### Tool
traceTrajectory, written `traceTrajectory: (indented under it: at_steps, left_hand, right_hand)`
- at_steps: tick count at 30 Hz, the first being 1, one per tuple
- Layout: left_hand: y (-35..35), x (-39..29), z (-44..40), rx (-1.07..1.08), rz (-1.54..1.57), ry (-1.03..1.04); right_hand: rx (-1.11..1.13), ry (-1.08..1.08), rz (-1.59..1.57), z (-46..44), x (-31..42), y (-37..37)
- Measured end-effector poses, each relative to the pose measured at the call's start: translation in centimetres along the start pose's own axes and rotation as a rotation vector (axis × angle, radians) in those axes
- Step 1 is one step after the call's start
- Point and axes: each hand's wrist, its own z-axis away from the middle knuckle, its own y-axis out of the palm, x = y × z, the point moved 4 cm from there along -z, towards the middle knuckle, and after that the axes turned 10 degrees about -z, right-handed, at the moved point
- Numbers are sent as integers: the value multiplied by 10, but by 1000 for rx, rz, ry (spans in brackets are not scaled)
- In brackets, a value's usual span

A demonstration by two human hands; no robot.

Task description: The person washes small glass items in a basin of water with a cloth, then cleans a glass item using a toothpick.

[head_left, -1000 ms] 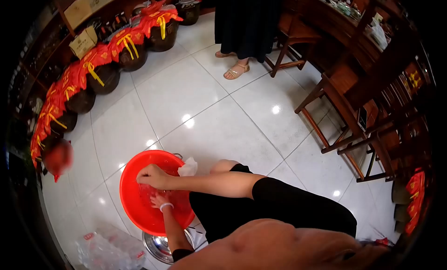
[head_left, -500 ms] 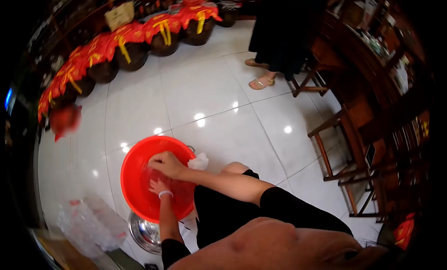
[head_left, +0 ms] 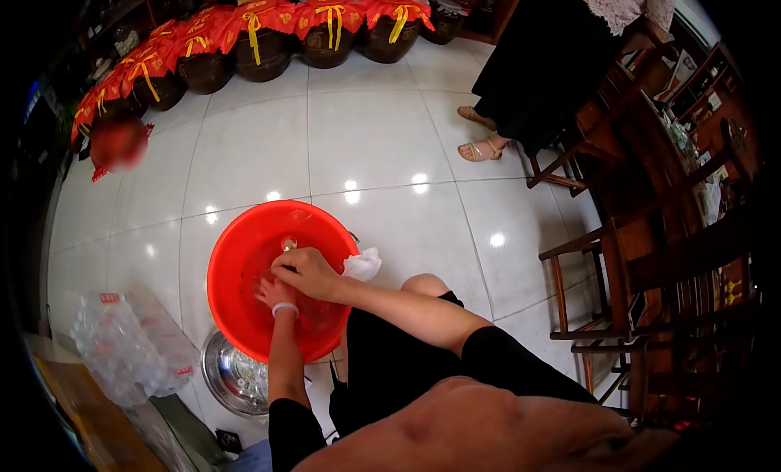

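Observation:
A red basin (head_left: pixel 236 228) with water stands on the tiled floor, and both hands are inside its rim. My left hand (head_left: pixel 277 292), with a pale band at the wrist, is low in the basin with its fingers apart. Just above and right of it, my right hand (head_left: pixel 307 273) is bent with its fingertips pinched together; what they hold, if anything, is too small to tell. A small shiny round thing (head_left: pixel 289 244) shows in the basin beyond my right hand. Something clear and hard to make out lies around my left fingers.
A steel bowl (head_left: pixel 232 374) of clear items sits beside the basin, near plastic bags (head_left: pixel 122 350). White crumpled material (head_left: pixel 363 265) is at the basin's right rim. A person in sandals (head_left: pixel 482 150) stands beyond, by wooden chairs (head_left: pixel 606 256). Red-covered jars (head_left: pixel 264 53) line the back.
The camera view has turned, so the basin sits higher in it. My right hand has come down closer to my left hand. The shiny round thing now shows beyond it.

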Motion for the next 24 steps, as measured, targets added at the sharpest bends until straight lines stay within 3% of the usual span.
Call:
traceTrajectory:
  at_steps: [3,5,7,8,9,10,14,17,24]
  left_hand:
    - [-25,-7,3,0,151,-27]
    - [-49,-9,8,182,163,-56]
    - [-5,1,0,120,-22,-54]
    - [-11,0,-3,236,89,-88]
    - [10,4,-5,122,-10,-51]
    - [0,4,-6,206,62,-71]
    - [5,5,0,9,63,4]
    - [-30,-1,4,107,147,-33]
    - [-30,1,-1,26,240,0]
  right_hand:
    - [15,-50,60,2,2,5]
    - [21,-33,92,4,1,8]
    - [14,9,69,4,-1,8]
    - [25,-1,83,3,0,7]
    - [28,52,57,3,-5,7]
    - [-3,27,36,4,-2,6]
    - [-2,-6,33,0,3,2]
    - [-10,-44,20,-4,4,-4]
    - [-85,-29,-53,-11,1,-11]
